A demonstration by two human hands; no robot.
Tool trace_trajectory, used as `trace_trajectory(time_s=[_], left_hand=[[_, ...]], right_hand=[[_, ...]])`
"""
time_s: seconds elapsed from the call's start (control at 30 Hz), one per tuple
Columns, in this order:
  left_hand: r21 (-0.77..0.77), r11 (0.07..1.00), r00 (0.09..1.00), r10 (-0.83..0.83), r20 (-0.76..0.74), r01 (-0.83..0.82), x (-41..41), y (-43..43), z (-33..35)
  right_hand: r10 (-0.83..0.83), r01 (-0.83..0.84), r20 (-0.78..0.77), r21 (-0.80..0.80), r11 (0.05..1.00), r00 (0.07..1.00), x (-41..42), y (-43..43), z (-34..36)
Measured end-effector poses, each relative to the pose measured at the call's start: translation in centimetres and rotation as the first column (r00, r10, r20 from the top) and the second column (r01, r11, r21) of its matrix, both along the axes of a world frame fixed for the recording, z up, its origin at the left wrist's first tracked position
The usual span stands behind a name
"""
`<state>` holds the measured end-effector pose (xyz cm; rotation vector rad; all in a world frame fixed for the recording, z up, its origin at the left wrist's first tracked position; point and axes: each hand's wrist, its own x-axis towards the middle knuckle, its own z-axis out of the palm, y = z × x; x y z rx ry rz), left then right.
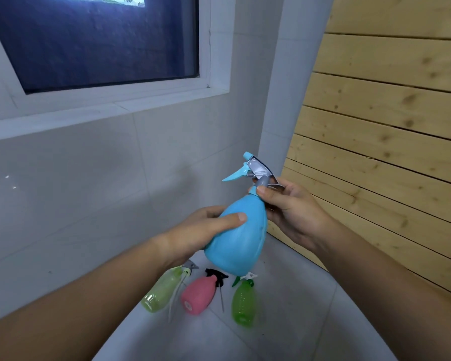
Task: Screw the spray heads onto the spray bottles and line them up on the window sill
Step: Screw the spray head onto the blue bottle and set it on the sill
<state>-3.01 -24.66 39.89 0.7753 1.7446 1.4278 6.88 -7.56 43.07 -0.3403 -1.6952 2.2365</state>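
I hold a blue spray bottle (238,238) upright at mid-frame. My left hand (206,227) wraps its round body from the left. My right hand (289,204) grips the grey collar under the blue-and-silver spray head (253,168), which sits on the bottle's neck. On the floor below lie a pale green bottle (163,290), a pink bottle (198,294) and a darker green bottle (243,302). A black spray head (216,275) with its dip tube rests beside the pink one. The white window sill (89,113) runs above at the left.
A dark window (102,40) sits over the sill. A wall of wooden slats (388,126) rises at the right. Grey tiled wall (76,191) and tiled floor (284,321) surround the bottles. A loose white dip tube (176,295) lies across the pale green bottle.
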Motion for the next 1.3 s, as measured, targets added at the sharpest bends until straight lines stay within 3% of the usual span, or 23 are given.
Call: trace_trajectory(time_s=[0.1, 0.23, 0.4, 0.57, 0.73, 0.8, 0.9, 0.97, 1.3], left_hand=[[0.011, 0.999, 0.999, 0.04, -0.029, -0.04, 0.3, 0.2, 0.1], [0.091, 0.991, 0.968, -0.115, 0.223, 0.097, 0.3, -0.2, 0.0], [0.126, 0.969, 0.903, -0.243, 0.354, 0.212, 0.0, -0.7, -0.7], [0.089, 0.996, 0.991, -0.026, 0.128, 0.015, 1.2, 0.3, 0.1], [0.059, 0.983, 0.981, 0.177, -0.074, -0.173, 1.6, 0.8, 0.0], [0.065, 0.989, 0.99, 0.137, -0.044, -0.134, 1.6, 0.8, -0.1], [0.13, 0.99, 0.98, -0.077, 0.181, 0.053, 1.0, 0.6, -0.2], [0.141, 0.984, 0.961, -0.139, 0.24, 0.107, 0.8, 0.3, -0.2], [0.036, 0.996, 0.995, 0.078, -0.061, -0.076, 1.1, 0.1, -0.2]], right_hand=[[0.006, -0.006, -0.006, -0.009, 1.0, 1.0, 0.0, 0.0, 0.0], [0.055, -0.055, 0.007, 0.004, 0.998, 0.998, -0.1, 0.1, 0.2], [0.128, -0.129, -0.01, -0.029, 0.991, 0.992, 0.1, 0.0, -0.1], [0.042, -0.04, -0.039, 0.041, 0.998, 0.998, -0.1, 0.1, 0.1], [-0.041, 0.045, -0.05, 0.09, 0.995, 0.998, -0.5, 0.1, 0.0], [-0.03, 0.033, -0.036, 0.088, 0.996, 0.999, -0.4, 0.3, 0.2], [0.007, -0.005, -0.023, 0.069, 0.998, 1.0, -0.2, 0.6, 0.3], [0.035, -0.034, -0.019, 0.053, 0.998, 0.999, -0.1, 0.6, 0.1], [0.008, -0.006, -0.016, 0.074, 0.997, 1.0, -0.7, 0.4, -0.5]])
